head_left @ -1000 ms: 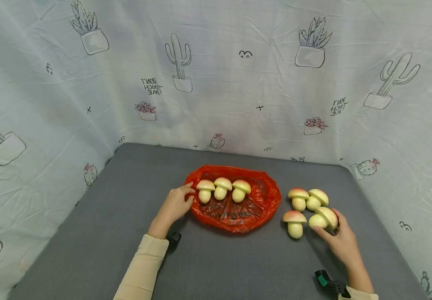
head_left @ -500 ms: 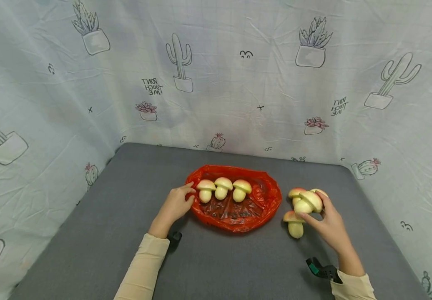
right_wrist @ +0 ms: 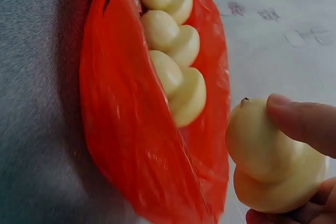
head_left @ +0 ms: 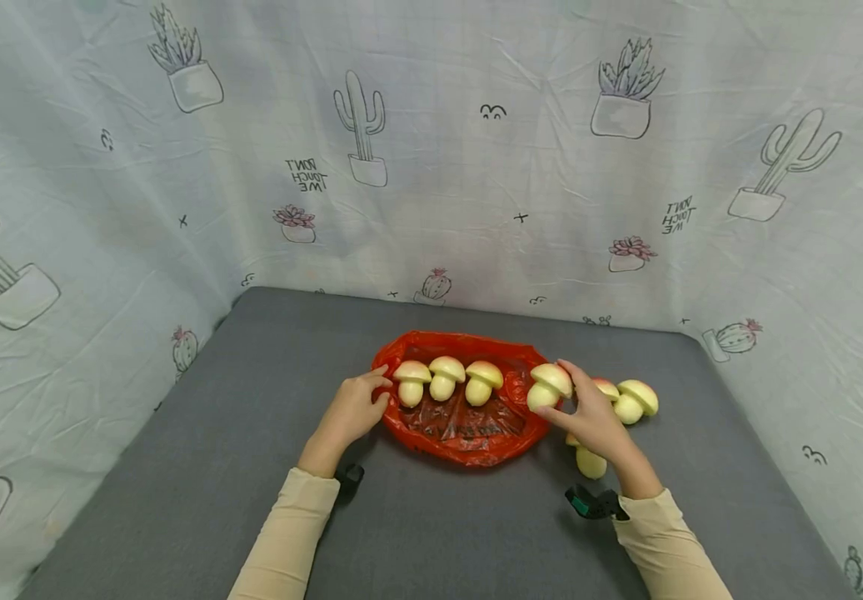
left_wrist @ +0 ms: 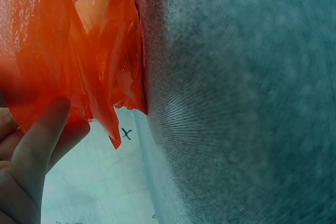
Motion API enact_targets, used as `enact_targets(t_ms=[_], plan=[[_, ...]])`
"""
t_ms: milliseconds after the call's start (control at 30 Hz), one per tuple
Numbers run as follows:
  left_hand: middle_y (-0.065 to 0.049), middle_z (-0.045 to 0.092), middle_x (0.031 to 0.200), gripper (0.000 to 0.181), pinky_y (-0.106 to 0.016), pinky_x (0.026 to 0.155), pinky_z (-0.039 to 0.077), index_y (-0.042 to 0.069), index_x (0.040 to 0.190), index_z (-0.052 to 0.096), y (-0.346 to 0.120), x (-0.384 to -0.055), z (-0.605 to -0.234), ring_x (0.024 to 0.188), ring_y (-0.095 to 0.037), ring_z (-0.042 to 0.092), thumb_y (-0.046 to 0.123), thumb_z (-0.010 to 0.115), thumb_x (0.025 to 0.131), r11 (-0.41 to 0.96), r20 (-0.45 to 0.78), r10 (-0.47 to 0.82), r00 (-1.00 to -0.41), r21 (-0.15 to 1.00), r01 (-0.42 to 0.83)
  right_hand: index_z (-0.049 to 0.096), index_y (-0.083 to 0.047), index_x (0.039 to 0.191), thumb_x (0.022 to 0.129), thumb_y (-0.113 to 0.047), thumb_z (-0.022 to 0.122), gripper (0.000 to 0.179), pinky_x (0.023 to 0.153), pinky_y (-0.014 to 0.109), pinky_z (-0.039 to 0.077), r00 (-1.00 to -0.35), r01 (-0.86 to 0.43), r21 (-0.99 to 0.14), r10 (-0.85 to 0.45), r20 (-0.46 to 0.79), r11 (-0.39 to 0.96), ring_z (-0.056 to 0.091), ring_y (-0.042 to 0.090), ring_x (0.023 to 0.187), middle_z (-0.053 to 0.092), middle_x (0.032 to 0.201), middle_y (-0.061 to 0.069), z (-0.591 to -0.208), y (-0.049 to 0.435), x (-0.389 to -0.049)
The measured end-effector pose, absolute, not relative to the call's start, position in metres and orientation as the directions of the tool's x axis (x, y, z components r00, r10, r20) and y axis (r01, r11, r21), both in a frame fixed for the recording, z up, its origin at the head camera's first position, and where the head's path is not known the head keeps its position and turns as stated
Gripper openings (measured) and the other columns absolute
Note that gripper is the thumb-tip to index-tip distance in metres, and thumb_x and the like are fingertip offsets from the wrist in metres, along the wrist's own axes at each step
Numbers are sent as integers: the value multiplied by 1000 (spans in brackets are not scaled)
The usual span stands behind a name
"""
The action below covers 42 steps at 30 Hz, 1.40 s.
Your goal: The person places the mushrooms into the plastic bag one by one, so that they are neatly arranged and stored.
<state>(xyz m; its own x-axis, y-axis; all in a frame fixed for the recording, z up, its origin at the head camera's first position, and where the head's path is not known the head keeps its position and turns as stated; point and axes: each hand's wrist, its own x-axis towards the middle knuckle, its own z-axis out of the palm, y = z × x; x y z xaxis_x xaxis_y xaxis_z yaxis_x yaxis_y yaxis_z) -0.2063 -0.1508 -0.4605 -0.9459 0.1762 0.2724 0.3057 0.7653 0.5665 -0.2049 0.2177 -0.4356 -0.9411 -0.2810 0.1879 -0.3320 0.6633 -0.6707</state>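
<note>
A red plastic bag [head_left: 469, 456] lies opened out on the grey table, with a row of three mushrooms [head_left: 443, 377] inside. They look smooth and pale yellow, with a pink blush on the caps. At the bag's left edge my left hand [head_left: 355, 410] pinches the thin plastic between thumb and fingers, which the left wrist view shows close up. My right hand [head_left: 598, 423] holds another mushroom [head_left: 549, 385] by its cap and stem, over the bag's right rim. In the right wrist view that mushroom [right_wrist: 268, 156] sits between the thumb and the curled fingers.
Three more mushrooms stay on the table [head_left: 431, 533] right of the bag: one [head_left: 636, 402] at the far right, two partly hidden behind my right hand. A pale curtain [head_left: 431, 167] printed with cacti borders the table at the back and sides.
My right hand has lifted a mushroom from the group at the right and carried it left to the bag's rim. The left hand has stayed at the bag's edge.
</note>
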Motion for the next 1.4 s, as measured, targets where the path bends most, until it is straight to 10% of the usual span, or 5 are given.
enact_targets(t_ms=[1400], plan=[[-16,57,132,22,-43,92,48,-2,104,71,-151,-207,-459,118,-33,56,5,61,86,763,289,180,-940,563,319,30,11,141,83,-25,73,81,101,56,35,-913,-347,-535,-407,6,770,41,45,126,41,139,31,-450,183,-257]])
